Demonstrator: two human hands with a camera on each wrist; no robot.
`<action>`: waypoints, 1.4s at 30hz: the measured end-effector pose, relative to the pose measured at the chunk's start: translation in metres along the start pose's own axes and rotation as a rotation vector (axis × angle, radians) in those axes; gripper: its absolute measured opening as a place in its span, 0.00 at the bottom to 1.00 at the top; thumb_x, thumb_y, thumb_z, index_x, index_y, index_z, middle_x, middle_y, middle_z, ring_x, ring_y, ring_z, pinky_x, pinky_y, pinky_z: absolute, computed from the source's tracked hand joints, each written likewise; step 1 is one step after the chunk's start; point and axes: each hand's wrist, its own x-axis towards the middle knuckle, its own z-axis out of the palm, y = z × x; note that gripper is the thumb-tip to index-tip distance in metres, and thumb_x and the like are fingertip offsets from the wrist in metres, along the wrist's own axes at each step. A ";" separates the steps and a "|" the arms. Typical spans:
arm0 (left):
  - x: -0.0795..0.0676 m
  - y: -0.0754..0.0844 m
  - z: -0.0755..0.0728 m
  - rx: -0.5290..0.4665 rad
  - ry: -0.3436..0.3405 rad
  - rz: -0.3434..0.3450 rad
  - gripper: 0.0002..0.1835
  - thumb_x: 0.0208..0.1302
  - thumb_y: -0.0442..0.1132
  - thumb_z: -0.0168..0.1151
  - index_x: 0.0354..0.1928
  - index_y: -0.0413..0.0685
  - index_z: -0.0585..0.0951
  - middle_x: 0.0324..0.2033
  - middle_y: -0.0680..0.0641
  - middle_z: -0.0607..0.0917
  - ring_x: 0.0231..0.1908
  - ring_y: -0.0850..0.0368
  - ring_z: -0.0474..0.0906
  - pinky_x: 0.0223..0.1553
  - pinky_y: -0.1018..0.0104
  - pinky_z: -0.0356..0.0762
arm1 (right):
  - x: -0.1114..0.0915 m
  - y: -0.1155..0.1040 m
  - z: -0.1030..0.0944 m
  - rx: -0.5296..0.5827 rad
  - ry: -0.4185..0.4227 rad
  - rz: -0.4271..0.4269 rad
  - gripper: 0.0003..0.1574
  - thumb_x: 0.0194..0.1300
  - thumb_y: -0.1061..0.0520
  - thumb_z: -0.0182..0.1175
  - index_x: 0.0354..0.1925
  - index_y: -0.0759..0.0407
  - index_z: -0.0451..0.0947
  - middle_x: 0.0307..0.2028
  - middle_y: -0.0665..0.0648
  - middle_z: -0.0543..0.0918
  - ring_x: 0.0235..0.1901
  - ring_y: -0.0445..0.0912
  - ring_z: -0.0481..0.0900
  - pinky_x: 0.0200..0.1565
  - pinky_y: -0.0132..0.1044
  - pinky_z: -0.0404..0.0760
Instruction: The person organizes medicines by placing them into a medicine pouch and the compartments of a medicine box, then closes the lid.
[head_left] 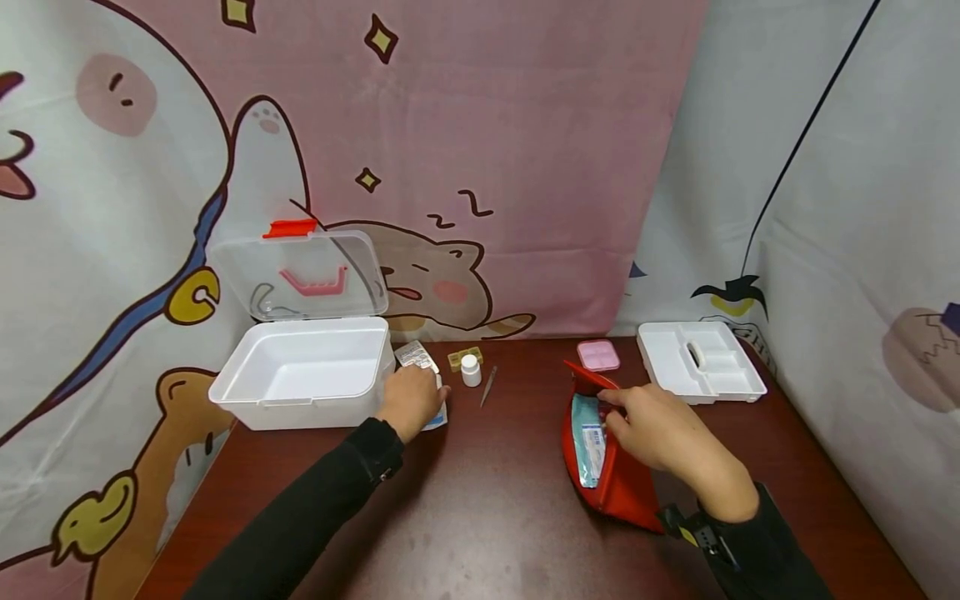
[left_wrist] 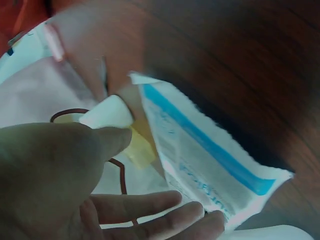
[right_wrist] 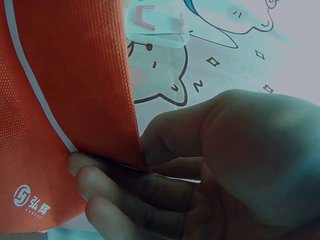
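My left hand [head_left: 411, 402] is over a white packet with a blue stripe [left_wrist: 200, 150] beside the white box. In the left wrist view, its fingertips touch the packet's edge while the thumb stands apart, near a small white bottle [head_left: 471, 371]. On the right side, my right hand [head_left: 663, 433] pinches the flap edge of a red pouch [head_left: 630, 487] between thumb and fingers. The pouch's mouth gapes, and a teal and white packet [head_left: 588, 442] shows inside it. White lettering and a pale stripe mark the pouch in the right wrist view.
A white box [head_left: 285, 412] with its clear lid raised stands at the left. Tweezers [head_left: 489, 386] and a small yellow packet [head_left: 461, 358] lie by the bottle. Behind the pouch are a pink case [head_left: 598, 355] and a white divided tray [head_left: 701, 362]. A printed cloth hangs behind the table.
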 end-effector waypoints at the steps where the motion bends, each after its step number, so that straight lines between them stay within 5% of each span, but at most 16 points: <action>1: 0.000 0.000 0.002 -0.001 -0.006 -0.007 0.26 0.74 0.58 0.72 0.40 0.36 0.92 0.39 0.36 0.94 0.42 0.39 0.91 0.42 0.44 0.90 | 0.000 0.000 0.000 0.001 -0.001 0.001 0.28 0.75 0.57 0.58 0.68 0.62 0.84 0.24 0.51 0.71 0.18 0.43 0.66 0.26 0.37 0.68; 9: 0.004 0.005 0.006 0.023 -0.064 -0.008 0.29 0.71 0.60 0.75 0.44 0.35 0.92 0.40 0.36 0.94 0.42 0.40 0.91 0.42 0.45 0.90 | 0.001 0.001 0.001 0.012 -0.025 0.013 0.28 0.76 0.57 0.59 0.70 0.62 0.83 0.24 0.51 0.71 0.17 0.43 0.68 0.25 0.37 0.70; 20: 0.005 0.008 0.003 -0.012 -0.110 0.010 0.16 0.68 0.48 0.78 0.44 0.40 0.93 0.39 0.38 0.93 0.37 0.43 0.90 0.39 0.47 0.91 | 0.002 0.001 0.001 -0.004 -0.012 0.002 0.28 0.75 0.57 0.59 0.69 0.61 0.84 0.23 0.51 0.71 0.18 0.44 0.67 0.26 0.38 0.69; 42: 0.004 0.002 0.012 -0.023 0.066 0.035 0.08 0.72 0.37 0.71 0.40 0.37 0.92 0.36 0.36 0.93 0.36 0.38 0.93 0.34 0.45 0.91 | 0.000 0.000 0.000 0.006 -0.014 0.001 0.28 0.75 0.57 0.60 0.69 0.62 0.84 0.24 0.52 0.72 0.19 0.44 0.68 0.25 0.37 0.70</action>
